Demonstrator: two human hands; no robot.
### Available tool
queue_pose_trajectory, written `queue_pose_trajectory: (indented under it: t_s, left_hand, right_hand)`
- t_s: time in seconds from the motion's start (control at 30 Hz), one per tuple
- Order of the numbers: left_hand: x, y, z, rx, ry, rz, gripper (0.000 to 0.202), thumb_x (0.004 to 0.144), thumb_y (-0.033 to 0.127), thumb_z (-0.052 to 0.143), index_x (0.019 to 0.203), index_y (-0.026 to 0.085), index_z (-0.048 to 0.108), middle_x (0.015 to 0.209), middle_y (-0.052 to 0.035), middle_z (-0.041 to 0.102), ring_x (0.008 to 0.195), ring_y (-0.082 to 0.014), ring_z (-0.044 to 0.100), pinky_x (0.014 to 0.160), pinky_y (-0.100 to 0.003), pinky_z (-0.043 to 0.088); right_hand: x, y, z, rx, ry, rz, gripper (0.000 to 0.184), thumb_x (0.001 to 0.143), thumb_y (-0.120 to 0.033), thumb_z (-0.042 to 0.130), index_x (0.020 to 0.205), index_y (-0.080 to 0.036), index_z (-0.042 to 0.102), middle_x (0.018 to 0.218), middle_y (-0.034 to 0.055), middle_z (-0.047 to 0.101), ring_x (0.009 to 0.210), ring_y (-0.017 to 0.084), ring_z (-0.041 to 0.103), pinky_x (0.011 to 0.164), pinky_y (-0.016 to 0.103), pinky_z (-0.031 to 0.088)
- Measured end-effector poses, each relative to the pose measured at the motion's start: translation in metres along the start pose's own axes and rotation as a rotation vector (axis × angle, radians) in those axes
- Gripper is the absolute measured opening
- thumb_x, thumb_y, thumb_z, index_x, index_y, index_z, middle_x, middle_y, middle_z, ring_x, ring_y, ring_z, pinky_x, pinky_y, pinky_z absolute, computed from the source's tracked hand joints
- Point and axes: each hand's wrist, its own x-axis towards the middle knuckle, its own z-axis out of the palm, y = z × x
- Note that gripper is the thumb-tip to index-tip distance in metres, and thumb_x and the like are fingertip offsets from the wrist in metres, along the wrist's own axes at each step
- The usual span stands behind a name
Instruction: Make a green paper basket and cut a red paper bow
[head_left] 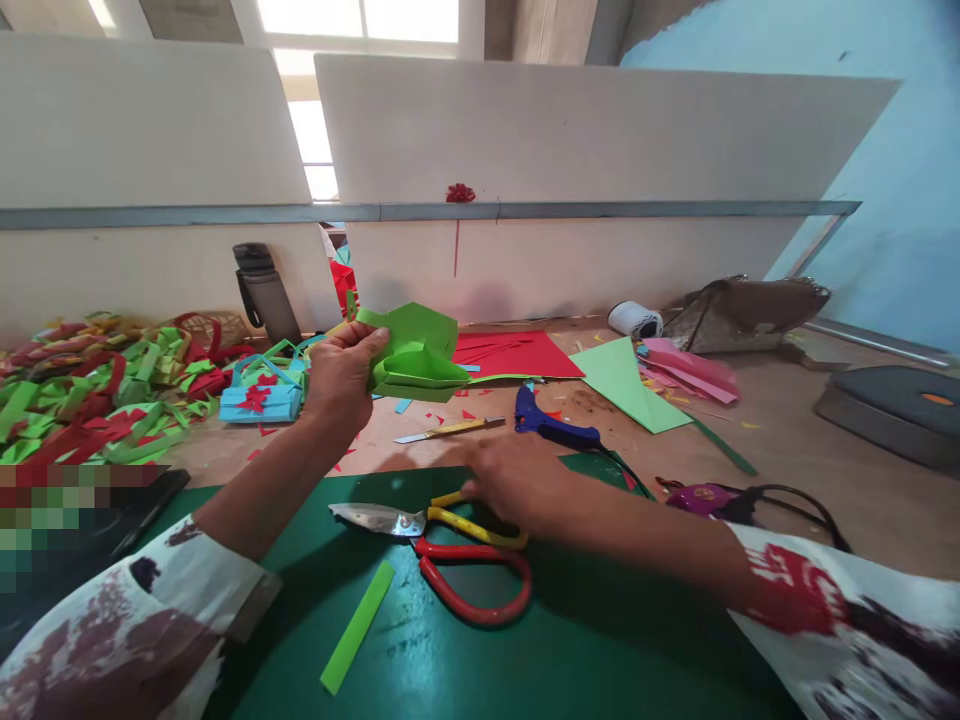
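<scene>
My left hand [341, 375] is raised above the table and grips a folded light-green paper piece [412, 352] by its left edge. My right hand [517, 482] hovers low over the dark green mat [525, 650], its fingers blurred and resting on or just above the yellow handle of the scissors [450, 555]. The scissors lie on the mat with the steel blades pointing left and a red loop handle nearest me. A light-green paper strip [358, 627] lies on the mat in front of the scissors.
A blue glue gun [551, 423] and a utility knife [448, 430] lie behind the mat. Red paper [517, 353], green paper [626, 385] and pink paper [686, 368] sit further back. Paper scraps [97, 390] and a small blue paper basket [261, 398] are left; a bottle [264, 292] stands behind.
</scene>
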Motion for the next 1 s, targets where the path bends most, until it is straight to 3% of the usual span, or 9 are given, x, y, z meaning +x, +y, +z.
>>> queue_pose_trajectory:
  t_s: [0.1, 0.2, 0.37, 0.6, 0.73, 0.9, 1.0]
  left_hand:
    - [0.001, 0.000, -0.001, -0.004, -0.007, 0.014, 0.018, 0.055, 0.017, 0.074, 0.061, 0.017, 0.057, 0.055, 0.0029, 0.061, 0.047, -0.0100, 0.055, 0.050, -0.023, 0.047]
    - [0.000, -0.001, 0.000, -0.007, -0.009, -0.006, 0.016, 0.056, 0.014, 0.072, 0.063, 0.016, 0.058, 0.054, 0.0029, 0.061, 0.047, -0.0109, 0.056, 0.049, -0.022, 0.048]
    - [-0.002, 0.013, 0.002, -0.032, 0.030, -0.012, 0.011, 0.063, 0.008, 0.066, 0.060, 0.014, 0.057, 0.050, 0.0026, 0.060, 0.046, -0.0114, 0.057, 0.048, -0.023, 0.049]
    - [-0.007, 0.048, 0.001, -0.041, 0.062, 0.065, 0.017, 0.074, 0.007, 0.062, 0.060, 0.016, 0.057, 0.050, 0.0070, 0.060, 0.048, -0.0072, 0.056, 0.049, -0.017, 0.049]
    - [-0.009, 0.045, 0.004, -0.062, 0.050, 0.038, 0.016, 0.072, 0.007, 0.061, 0.059, 0.016, 0.058, 0.051, 0.0036, 0.061, 0.049, -0.0099, 0.058, 0.049, -0.020, 0.051]
    - [-0.011, 0.036, 0.007, -0.065, 0.038, 0.008, 0.011, 0.066, 0.007, 0.064, 0.060, 0.014, 0.059, 0.051, 0.0017, 0.061, 0.046, -0.0116, 0.058, 0.046, -0.021, 0.051]
    - [-0.011, 0.031, 0.007, -0.049, 0.030, 0.008, 0.011, 0.066, 0.007, 0.064, 0.059, 0.014, 0.058, 0.049, 0.0024, 0.058, 0.043, -0.0101, 0.055, 0.041, -0.019, 0.047]
  right_hand:
    - [-0.023, -0.014, 0.003, 0.097, -0.066, -0.116, 0.027, 0.071, -0.035, 0.069, 0.091, -0.019, 0.062, 0.081, 0.0038, 0.069, 0.067, 0.020, 0.065, 0.047, 0.025, 0.034]
    - [-0.033, -0.020, 0.012, 0.155, -0.058, -0.174, 0.034, 0.073, -0.021, 0.062, 0.106, -0.022, 0.054, 0.086, 0.0006, 0.070, 0.067, 0.018, 0.064, 0.045, 0.024, 0.029]
    - [-0.030, -0.012, 0.019, 0.146, 0.023, -0.173, 0.028, 0.078, -0.017, 0.051, 0.105, -0.020, 0.050, 0.090, 0.0045, 0.068, 0.072, 0.019, 0.064, 0.049, 0.025, 0.032]
    - [-0.016, 0.033, -0.003, -0.011, 0.157, 0.080, 0.030, 0.082, -0.017, 0.050, 0.112, -0.014, 0.048, 0.102, 0.0146, 0.064, 0.085, 0.026, 0.061, 0.065, 0.031, 0.040]
    - [-0.018, 0.052, -0.001, -0.124, 0.173, 0.265, 0.024, 0.085, -0.018, 0.046, 0.107, -0.012, 0.051, 0.094, 0.0166, 0.064, 0.081, 0.027, 0.062, 0.064, 0.032, 0.040]
    - [-0.024, 0.065, 0.016, -0.198, 0.129, 0.368, 0.024, 0.083, -0.021, 0.053, 0.105, -0.012, 0.054, 0.092, 0.0113, 0.065, 0.084, 0.025, 0.062, 0.065, 0.032, 0.044]
    - [-0.025, 0.062, 0.014, -0.201, 0.111, 0.395, 0.021, 0.088, -0.019, 0.048, 0.105, -0.009, 0.055, 0.092, 0.0117, 0.064, 0.083, 0.023, 0.061, 0.068, 0.035, 0.045]
